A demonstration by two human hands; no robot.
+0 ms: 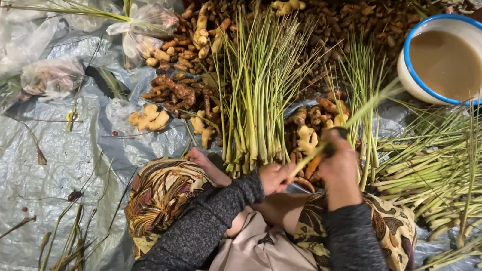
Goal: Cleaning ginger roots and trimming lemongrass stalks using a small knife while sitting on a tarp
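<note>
- A single lemongrass stalk (pixel 349 119) is held in both hands, slanting up to the right toward the enamel bowl (pixel 455 60).
- The left hand (pixel 275 177) is closed around the stalk's lower end, just above the lap.
- The right hand (pixel 339 162) is closed on the stalk higher up; its fingers are hidden behind the back of the hand (the exact grip cannot be told).
- A fanned bundle of lemongrass (pixel 258 89) is laid just beyond the hands, with ginger and turmeric roots (pixel 186 56) beside it.
- A further pile of trimmed stalks (pixel 460 172) is seen at the right.
- All is laid on a grey plastic sheet (pixel 19 171) on the floor.
- The bowl is filled with cloudy brown liquid.
</note>
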